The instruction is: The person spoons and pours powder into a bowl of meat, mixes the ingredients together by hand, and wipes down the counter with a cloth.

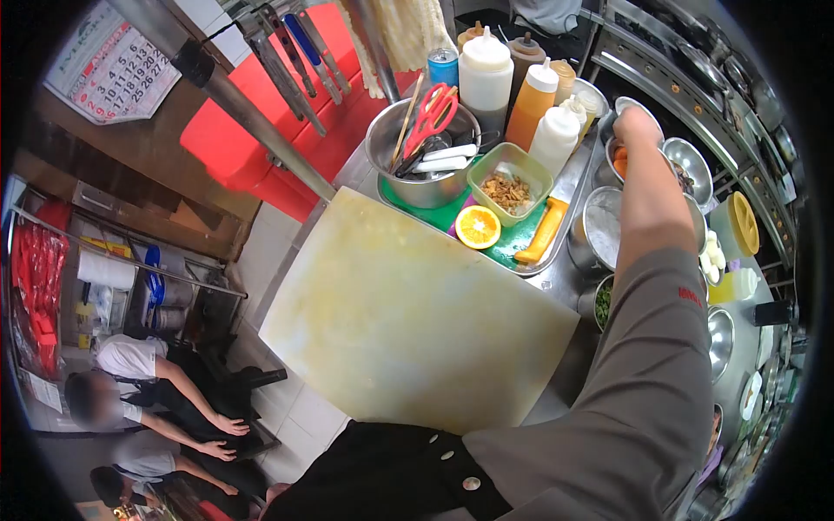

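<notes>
One grey-sleeved arm reaches across the right side to my right hand [637, 127], which is over a metal container of orange pieces [619, 160] at the back right. Its fingers are mostly hidden, and a pale round rim shows beside them. My left hand is out of view. Before me lies a large white cutting board [417, 317]. Behind it, a metal tray holds a halved orange [478, 227], a yellow-handled knife [544, 231] and a green plastic box of brown bits [510, 191].
A metal pot [382, 143] with red scissors [432, 117] stands behind the board, beside squeeze bottles [532, 106]. Metal bowls and containers line the right. Knives [304, 52] hang from a rail near a red bin [234, 148]. Two people are at the lower left.
</notes>
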Tool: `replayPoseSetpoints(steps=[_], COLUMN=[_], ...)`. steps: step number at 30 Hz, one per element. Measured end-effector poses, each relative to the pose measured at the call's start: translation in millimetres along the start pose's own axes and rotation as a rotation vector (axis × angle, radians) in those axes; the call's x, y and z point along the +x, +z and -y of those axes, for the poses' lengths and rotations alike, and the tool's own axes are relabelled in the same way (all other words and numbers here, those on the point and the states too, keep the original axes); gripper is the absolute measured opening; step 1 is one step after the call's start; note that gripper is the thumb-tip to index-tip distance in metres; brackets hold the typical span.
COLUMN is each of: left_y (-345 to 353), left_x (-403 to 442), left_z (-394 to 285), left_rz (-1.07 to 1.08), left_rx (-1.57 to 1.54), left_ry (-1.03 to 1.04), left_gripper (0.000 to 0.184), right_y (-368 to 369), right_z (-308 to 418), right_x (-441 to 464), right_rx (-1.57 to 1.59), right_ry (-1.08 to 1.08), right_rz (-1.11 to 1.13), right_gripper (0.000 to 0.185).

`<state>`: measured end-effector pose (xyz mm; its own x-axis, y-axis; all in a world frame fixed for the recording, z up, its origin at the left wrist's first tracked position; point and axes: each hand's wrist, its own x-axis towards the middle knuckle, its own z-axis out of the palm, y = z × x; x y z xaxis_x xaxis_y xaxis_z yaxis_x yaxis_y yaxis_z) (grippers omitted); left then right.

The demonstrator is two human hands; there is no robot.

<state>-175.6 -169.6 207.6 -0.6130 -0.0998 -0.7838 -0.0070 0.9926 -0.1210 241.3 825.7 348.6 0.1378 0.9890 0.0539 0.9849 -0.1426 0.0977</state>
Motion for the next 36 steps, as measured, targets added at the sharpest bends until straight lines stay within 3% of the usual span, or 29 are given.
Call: replayPoseSetpoints(steps=[3,8,12,15,23,25,27,30,33,36], left_y=[5,9,15,20,20,19,16,14,10,2], left_x=[-2,-2,1,12,70,86,97,117,137,163], left_z=[4,8,12,9,-23,-31,-40,-45,-46,-28], left_rz=[0.004,0.002,-0.002,-0.003,-0.018,-0.02,-0.018,-0.021,-0.033,-0.028], left_rx=[0.003,0.013,0.017,0.027,0.079,0.087,0.099,0.11,0.118,0.161], left_ry=[-0.004,0.015,0.053,0.107,0.338,0.402,0.464,0.542,0.611,0.654], left_gripper=[0.05,0.049,0.049,0.048,0.047,0.046,0.046,0.046,0.045,0.045], right_y=[10,-4,-46,-94,-184,-200,-192,-188,-144,-97], right_z=[-6,-11,-21,-32,-84,-92,-104,-95,-82,-62], right_x=[7,3,-1,-23,-192,-262,-307,-423,-492,-551], right_rx=[0.127,0.051,0.073,0.032,0.185,0.353,0.422,0.445,0.546,0.456], right_ry=[0.011,-0.116,-0.171,-0.236,-0.713,-0.8,-0.984,-0.983,-1.075,-1.105], right_rz=[-0.11,-0.373,-0.5,-0.475,-0.584,-0.494,-0.34,-0.295,-0.245,-0.286], right_gripper=[0.036,0.035,0.027,0.032,0.019,0.019,0.02,0.021,0.02,0.015])
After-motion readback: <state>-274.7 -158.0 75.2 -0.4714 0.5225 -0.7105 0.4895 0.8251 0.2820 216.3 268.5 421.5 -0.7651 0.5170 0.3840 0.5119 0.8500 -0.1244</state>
